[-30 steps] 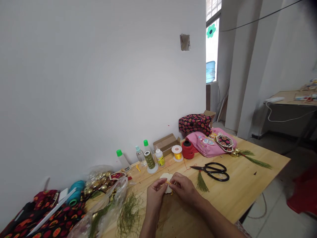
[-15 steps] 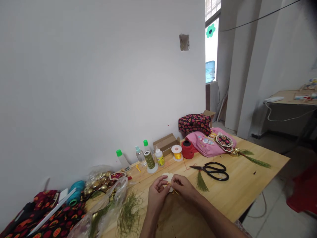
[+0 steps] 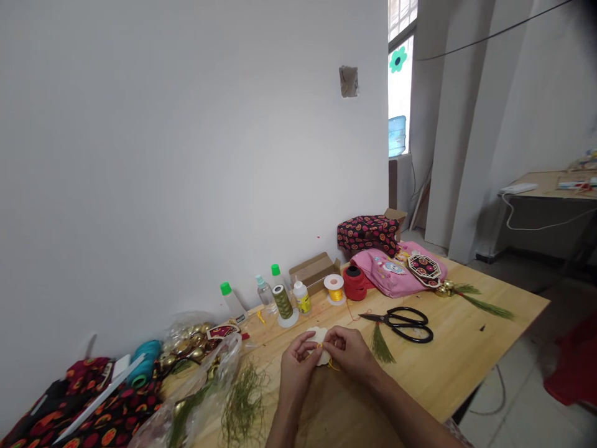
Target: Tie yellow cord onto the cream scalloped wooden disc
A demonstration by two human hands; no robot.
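Note:
My left hand [image 3: 299, 356] is closed on a small cream-coloured piece with a scalloped edge [image 3: 319, 333], just above the table's front part. The fingertips of my right hand [image 3: 347, 350] pinch a yellow cord [image 3: 332, 366] at the middle of that piece. Loose ends of the cord hang below the fingers. Part of the piece is hidden behind both hands. Right of my hands lie black-handled scissors [image 3: 407, 322] and a green thread tassel [image 3: 381, 343]. Loose green threads [image 3: 243, 398] are spread to the left.
Along the wall stand a green thread cone [image 3: 282, 301], a glue bottle [image 3: 302, 297], a yellow cord spool [image 3: 334, 289] and a red spool [image 3: 355, 284]. A pink cloth bag [image 3: 392, 274] lies back right. Plastic bags [image 3: 219, 367] and patterned fabric [image 3: 116, 417] cover the left.
My hands stay together at the cream piece, with small finger movements at the yellow cord. The view has shifted slightly.

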